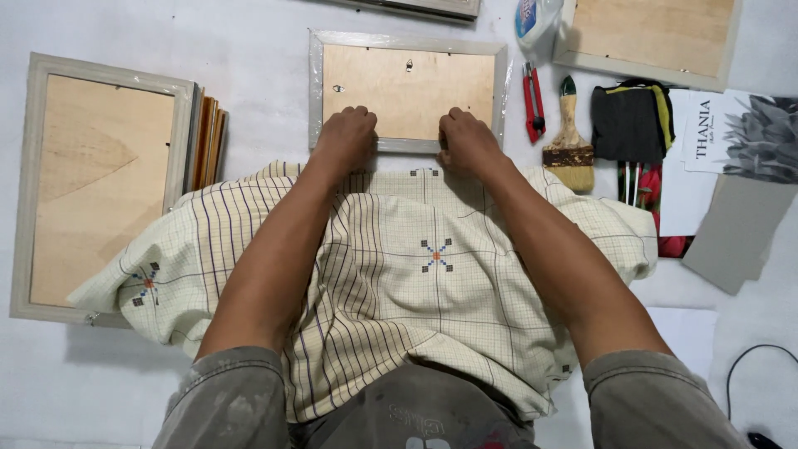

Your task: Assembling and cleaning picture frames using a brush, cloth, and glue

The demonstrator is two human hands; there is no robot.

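Pressing left hand (347, 133) and right hand (465, 140), fingers curled, onto near edge of frame (407, 87) lying face-down just beyond checked cloth (416, 274); probably seating backing, next needing even pressure.

A small framing workshop is being shown, with work being done on a white floor or low surface (249, 33). Picture frames (407, 90) are being laid face down, their plywood backs showing, and more are being stacked at the left (100, 183). Tools are being kept close by: a red utility knife (532, 101), a worn paintbrush (569, 141), and grey backing card (736, 229).
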